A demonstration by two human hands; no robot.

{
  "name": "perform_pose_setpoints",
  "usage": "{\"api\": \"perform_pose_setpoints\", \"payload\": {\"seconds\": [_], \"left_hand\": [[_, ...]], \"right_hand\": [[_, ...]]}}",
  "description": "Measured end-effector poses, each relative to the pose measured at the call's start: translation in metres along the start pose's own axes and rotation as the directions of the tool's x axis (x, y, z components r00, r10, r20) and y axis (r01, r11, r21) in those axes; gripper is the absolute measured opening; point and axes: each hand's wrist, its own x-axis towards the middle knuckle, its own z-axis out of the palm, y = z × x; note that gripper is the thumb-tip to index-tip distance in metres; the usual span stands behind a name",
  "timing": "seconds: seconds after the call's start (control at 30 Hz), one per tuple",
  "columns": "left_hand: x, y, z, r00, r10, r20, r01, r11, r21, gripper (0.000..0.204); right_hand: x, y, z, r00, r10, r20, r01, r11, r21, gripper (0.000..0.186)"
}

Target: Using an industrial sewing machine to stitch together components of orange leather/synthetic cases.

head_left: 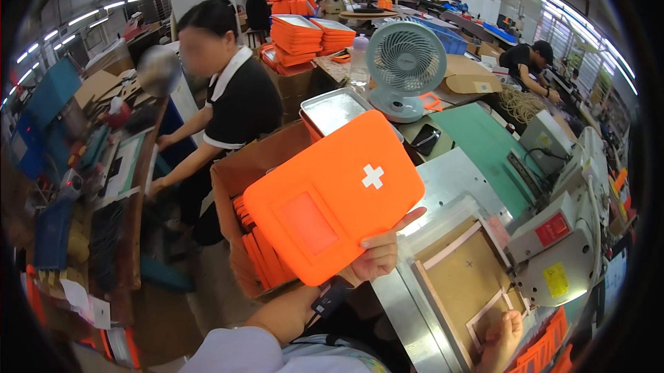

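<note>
The cardboard box (225, 234) kept orange pieces (266, 255) together; right of it lay a framed board (470, 266), apparently for easy reach. Overlapping the box's right side, the orange case (335, 196) tilted, its lower edge gripped by the left hand's (377, 257) fingers, seemingly leaving its face uncovered. Far right of the box, the right hand (505, 335) curled; whether around anything, I couldn't tell.

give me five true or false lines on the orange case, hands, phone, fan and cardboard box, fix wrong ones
1. The left hand holds the orange case. True.
2. The case's cross is black. False: the cross is white.
3. The fan stands beyond the case. True.
4. The right hand holds the phone. False: the phone lies near the fan; the right hand is by the wooden frame.
5. The cardboard box holds orange pieces. True.
</note>
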Motion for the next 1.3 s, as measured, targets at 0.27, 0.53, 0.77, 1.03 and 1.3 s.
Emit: {"api": "perform_pose_setpoints", "payload": {"seconds": [0.27,0.53,0.77,1.03,1.3], "left_hand": [[0.000,-0.007,0.009,0.992,0.064,-0.108,-0.062,0.998,0.023,0.064],[0.002,-0.008,0.016,0.996,0.034,-0.083,-0.028,0.997,0.068,0.063],[-0.031,0.004,0.068,0.967,0.219,-0.128,-0.136,0.873,0.468,0.056],[-0.173,0.143,0.180,0.213,0.920,0.330,0.316,-0.384,0.867,0.040],[-0.191,0.187,0.122,0.189,0.915,0.357,0.977,-0.212,0.026,0.040]], "right_hand": [[0.000,0.001,0.001,0.984,-0.165,0.062,0.169,0.984,-0.060,0.014],[-0.002,0.005,0.000,0.994,-0.100,0.052,0.096,0.993,0.075,0.021],[0.001,0.005,-0.003,0.984,-0.165,0.074,0.163,0.986,0.026,0.023],[0.000,0.003,0.002,0.999,-0.053,0.006,0.052,0.991,0.126,0.016],[-0.002,0.002,0.002,1.000,-0.027,0.008,0.026,0.997,0.077,0.021]]}}
